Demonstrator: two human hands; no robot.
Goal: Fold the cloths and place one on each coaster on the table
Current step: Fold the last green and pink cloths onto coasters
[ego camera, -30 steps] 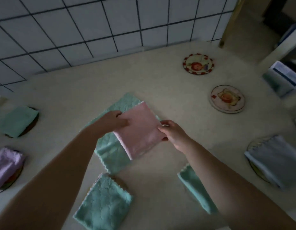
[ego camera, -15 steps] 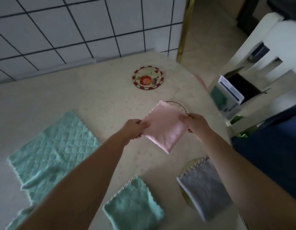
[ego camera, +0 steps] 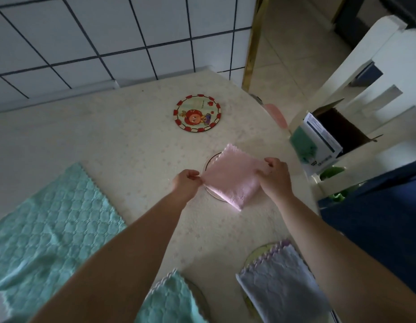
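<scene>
Both hands hold one folded pink cloth (ego camera: pixel 232 177) by opposite corners: the left hand (ego camera: pixel 186 183) pinches its left corner between curled fingers and thumb, and the right hand (ego camera: pixel 275 177) grips its right corner with the fingers curled over the top edge. This pink cloth is a small square, turned like a diamond, and it lies over a round coaster (ego camera: pixel 208 167) of which only a curved sliver of rim shows at the cloth's left side; whether the cloth rests fully on it or is just above it cannot be told. Farther back on the pale table (ego camera: pixel 109 141) sits a bare round coaster with a red checked rim (ego camera: pixel 197 113) and a cartoon picture at its middle, well apart from the hands. Near the bottom right, a folded lilac-grey cloth (ego camera: pixel 281 285) lies on another coaster (ego camera: pixel 256 252), whose rim peeks out behind it. At the bottom centre a folded teal cloth (ego camera: pixel 169 299) sits partly hidden by the left forearm. A large teal cloth (ego camera: pixel 50 217), unfolded and quilted, spreads across the table's left side. Behind the table is a white tiled wall (ego camera: pixel 109 38). To the right stands a white chair (ego camera: pixel 365 66) with an open box (ego camera: pixel 323 138) on it.
</scene>
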